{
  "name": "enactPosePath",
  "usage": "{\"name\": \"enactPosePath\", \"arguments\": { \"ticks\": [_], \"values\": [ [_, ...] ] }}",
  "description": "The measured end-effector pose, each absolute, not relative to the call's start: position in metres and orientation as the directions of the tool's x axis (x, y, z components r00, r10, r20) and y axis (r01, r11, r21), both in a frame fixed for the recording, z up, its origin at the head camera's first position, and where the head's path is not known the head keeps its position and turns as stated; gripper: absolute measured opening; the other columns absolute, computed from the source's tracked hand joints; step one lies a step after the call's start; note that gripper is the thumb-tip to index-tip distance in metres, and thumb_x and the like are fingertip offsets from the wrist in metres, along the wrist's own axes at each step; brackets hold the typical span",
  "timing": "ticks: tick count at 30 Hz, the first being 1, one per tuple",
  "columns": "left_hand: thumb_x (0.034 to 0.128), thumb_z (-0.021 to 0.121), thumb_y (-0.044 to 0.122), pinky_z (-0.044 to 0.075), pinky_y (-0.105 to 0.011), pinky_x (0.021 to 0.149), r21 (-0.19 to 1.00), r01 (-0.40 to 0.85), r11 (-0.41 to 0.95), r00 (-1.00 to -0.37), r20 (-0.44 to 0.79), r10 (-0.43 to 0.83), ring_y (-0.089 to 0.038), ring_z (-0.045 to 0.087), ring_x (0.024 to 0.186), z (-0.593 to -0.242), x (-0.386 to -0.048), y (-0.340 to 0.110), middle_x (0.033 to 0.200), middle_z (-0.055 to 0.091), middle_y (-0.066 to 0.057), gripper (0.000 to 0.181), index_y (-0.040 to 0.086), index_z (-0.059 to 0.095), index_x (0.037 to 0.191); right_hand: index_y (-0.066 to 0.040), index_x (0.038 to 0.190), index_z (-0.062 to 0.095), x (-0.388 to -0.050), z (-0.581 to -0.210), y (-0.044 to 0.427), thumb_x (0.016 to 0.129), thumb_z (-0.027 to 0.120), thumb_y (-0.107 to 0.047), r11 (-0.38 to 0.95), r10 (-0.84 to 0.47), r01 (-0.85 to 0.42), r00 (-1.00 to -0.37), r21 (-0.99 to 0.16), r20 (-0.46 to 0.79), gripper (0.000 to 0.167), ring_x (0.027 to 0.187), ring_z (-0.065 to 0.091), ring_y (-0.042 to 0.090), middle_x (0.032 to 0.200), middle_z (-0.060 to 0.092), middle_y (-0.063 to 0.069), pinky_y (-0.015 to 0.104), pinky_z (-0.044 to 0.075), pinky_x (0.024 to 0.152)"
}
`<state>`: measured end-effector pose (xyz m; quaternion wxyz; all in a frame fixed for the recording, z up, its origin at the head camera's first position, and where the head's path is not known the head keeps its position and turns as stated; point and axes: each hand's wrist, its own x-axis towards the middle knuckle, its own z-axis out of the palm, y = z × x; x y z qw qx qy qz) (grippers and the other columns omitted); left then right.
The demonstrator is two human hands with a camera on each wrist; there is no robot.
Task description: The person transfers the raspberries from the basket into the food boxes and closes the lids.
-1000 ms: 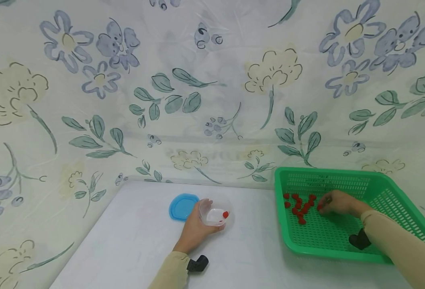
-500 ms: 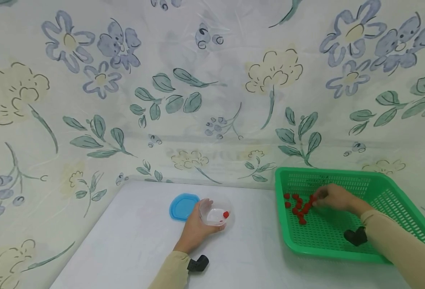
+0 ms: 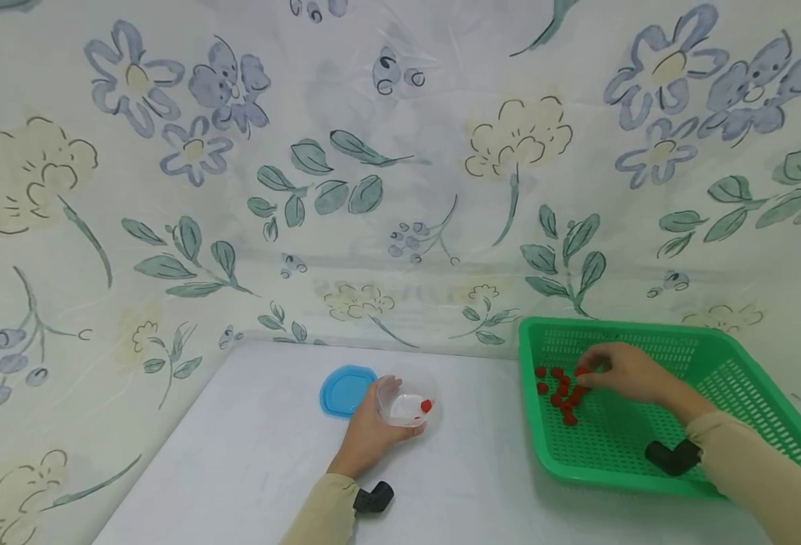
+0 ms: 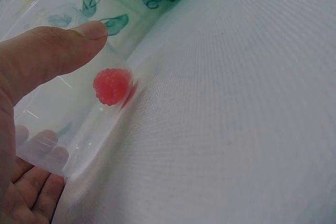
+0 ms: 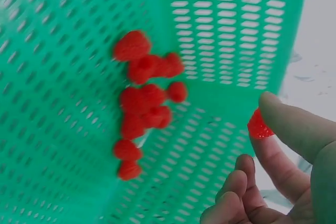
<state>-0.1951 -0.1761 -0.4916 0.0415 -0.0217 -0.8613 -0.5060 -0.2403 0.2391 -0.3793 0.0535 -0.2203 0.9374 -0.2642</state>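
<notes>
Between right fingers (image 5: 279, 165), raspberry (image 5: 259, 125) now farther left.

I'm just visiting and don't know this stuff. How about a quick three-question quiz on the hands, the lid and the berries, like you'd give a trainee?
1. Fill in the gap: the left hand holds a clear container, and a blue lid lies on the white ____.
2. Multiple choice: which hand pinches a red berry? (a) the left (b) the right (c) neither
3. True or false: the clear container has no berry in it.

Key:
1. Table.
2. (b), the right hand.
3. False; another red berry shows inside it.
</notes>
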Motion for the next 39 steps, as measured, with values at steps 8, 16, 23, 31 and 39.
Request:
{"name": "enactPosePath", "arguments": {
  "ticks": [8, 16, 23, 31, 39],
  "values": [
    [0.0678, 0.094, 0.039, 0.037, -0.055, 0.112, 0.871, 0.087, 0.483, -0.995, 0.101, -0.003, -0.028, 0.045, 0.136, -0.491, -0.193, -0.177, 0.142, 0.057, -0.002, 0.098, 0.01, 0.042, 0.145, -0.01, 0.108, 0.071, -0.228, -0.362, 0.222, 0.093, 0.073, -0.031, 0.724, -0.437, -0.398, -0.897, -0.563, 0.072, 0.026, 0.087, 0.059, 0.017, 0.107, 0.068, 0.005, 0.035, 0.05, 0.068],
    [0.0681, 0.094, 0.037, 0.038, -0.055, 0.112, 0.875, 0.095, 0.475, -0.994, 0.108, 0.0, -0.029, 0.045, 0.136, -0.492, -0.193, -0.178, 0.142, 0.057, -0.002, 0.097, 0.011, 0.041, 0.145, -0.013, 0.108, 0.072, -0.211, -0.346, 0.197, 0.091, 0.075, -0.033, 0.692, -0.422, -0.389, -0.901, -0.608, 0.097, 0.026, 0.087, 0.06, 0.016, 0.108, 0.069, 0.003, 0.033, 0.051, 0.067],
    [0.0683, 0.094, 0.038, 0.038, -0.057, 0.111, 0.871, 0.086, 0.484, -0.995, 0.1, -0.003, -0.03, 0.046, 0.136, -0.493, -0.194, -0.178, 0.143, 0.057, -0.003, 0.097, 0.01, 0.041, 0.145, -0.013, 0.107, 0.072, -0.193, -0.34, 0.174, 0.091, 0.076, -0.026, 0.684, -0.392, -0.404, -0.906, -0.607, 0.161, 0.022, 0.08, 0.055, 0.015, 0.096, 0.064, -0.001, 0.03, 0.047, 0.056],
    [0.0691, 0.093, 0.04, 0.042, -0.056, 0.108, 0.873, 0.083, 0.481, -0.995, 0.095, 0.0, -0.03, 0.047, 0.133, -0.494, -0.196, -0.178, 0.143, 0.056, -0.003, 0.096, 0.011, 0.042, 0.145, -0.013, 0.105, 0.073, -0.176, -0.34, 0.146, 0.091, 0.076, -0.023, 0.671, -0.35, -0.413, -0.908, -0.615, 0.229, 0.018, 0.073, 0.05, 0.015, 0.091, 0.058, -0.001, 0.029, 0.044, 0.061],
    [0.068, 0.094, 0.039, 0.039, -0.057, 0.11, 0.867, 0.088, 0.491, -0.995, 0.103, -0.003, -0.03, 0.047, 0.135, -0.492, -0.195, -0.177, 0.143, 0.056, -0.003, 0.097, 0.011, 0.042, 0.144, -0.014, 0.103, 0.073, -0.168, -0.345, 0.119, 0.089, 0.078, -0.021, 0.651, -0.325, -0.413, -0.91, -0.637, 0.258, 0.016, 0.082, 0.052, 0.018, 0.097, 0.062, 0.0, 0.029, 0.045, 0.061]
  ]
}}
